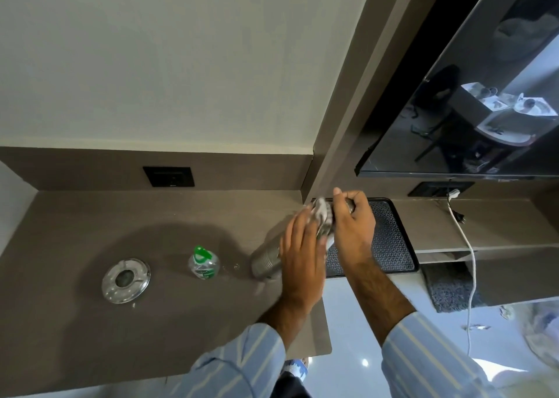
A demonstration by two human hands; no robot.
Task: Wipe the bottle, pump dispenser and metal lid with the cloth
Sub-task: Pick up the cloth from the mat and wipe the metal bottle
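Observation:
A steel bottle is held tilted over the brown counter, its base low on the left and its top up to the right. My right hand grips its upper end. My left hand presses a grey-white cloth around the bottle's upper body, hiding the middle of it. A small clear plastic bottle with a green top stands on the counter to the left. Further left lies a round shiny metal lid, flat on the counter.
A black tray with a patterned mat sits behind my hands. A white cable hangs from a socket at the right. A dark screen is mounted above. A black wall socket is set in the backsplash.

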